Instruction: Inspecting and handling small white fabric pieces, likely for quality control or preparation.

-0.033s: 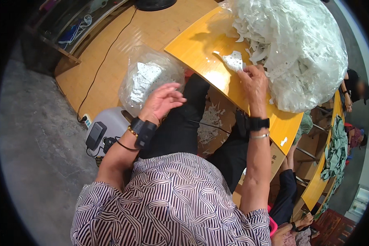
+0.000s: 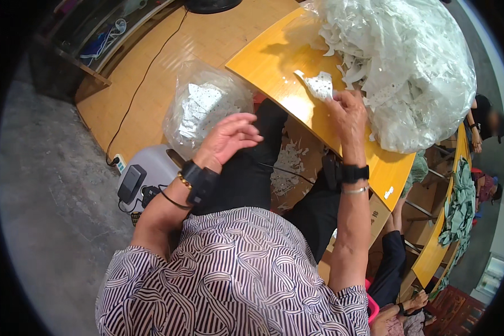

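Observation:
My right hand (image 2: 350, 117) is over the yellow table, its fingers closed on the near end of a white dotted fabric-like piece (image 2: 320, 85) with a narrow tail. Right beside that hand rises a large clear plastic bag (image 2: 425, 61) packed with similar white pieces. My left hand (image 2: 229, 138) hovers above my left thigh, fingers apart and slightly curled, holding nothing. Beyond it, a smaller clear plastic bag (image 2: 176, 115) contains more white dotted pieces.
The yellow tabletop (image 2: 257, 59) ends close to my knees. White scraps (image 2: 288, 168) litter the area between my legs. A grey plastic case (image 2: 145, 168) with a black device stands at left. A black cable (image 2: 145, 78) crosses the wooden surface. Other people sit at right by green cloth (image 2: 459, 207).
My left hand has shifted slightly to the right, toward the table. The white piece in my right hand has moved a little to the right with it.

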`<action>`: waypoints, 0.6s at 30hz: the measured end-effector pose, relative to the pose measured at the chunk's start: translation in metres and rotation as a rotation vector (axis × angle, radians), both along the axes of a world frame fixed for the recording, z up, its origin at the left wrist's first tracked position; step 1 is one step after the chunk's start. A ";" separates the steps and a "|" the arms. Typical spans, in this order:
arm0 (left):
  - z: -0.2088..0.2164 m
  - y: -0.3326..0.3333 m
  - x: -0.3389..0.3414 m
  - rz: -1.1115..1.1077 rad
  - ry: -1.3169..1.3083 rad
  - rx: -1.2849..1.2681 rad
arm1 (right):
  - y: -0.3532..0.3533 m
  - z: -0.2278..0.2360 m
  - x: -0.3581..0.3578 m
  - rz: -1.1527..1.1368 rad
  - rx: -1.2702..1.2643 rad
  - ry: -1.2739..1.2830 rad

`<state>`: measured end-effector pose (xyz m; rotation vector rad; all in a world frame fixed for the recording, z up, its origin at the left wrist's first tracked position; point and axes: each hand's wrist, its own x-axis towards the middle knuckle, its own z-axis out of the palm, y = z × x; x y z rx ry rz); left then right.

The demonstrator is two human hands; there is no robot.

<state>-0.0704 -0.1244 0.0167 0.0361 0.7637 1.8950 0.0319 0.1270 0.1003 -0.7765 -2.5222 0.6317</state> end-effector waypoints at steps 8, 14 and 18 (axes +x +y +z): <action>0.025 0.060 0.067 -0.181 -0.147 0.088 | -0.051 -0.009 0.058 0.126 -0.962 0.385; 0.010 0.085 0.081 0.092 -0.073 0.162 | -0.083 -0.026 0.093 0.085 -1.063 0.420; 0.021 0.088 0.080 0.182 0.049 0.061 | -0.090 -0.035 0.104 0.088 -1.162 0.316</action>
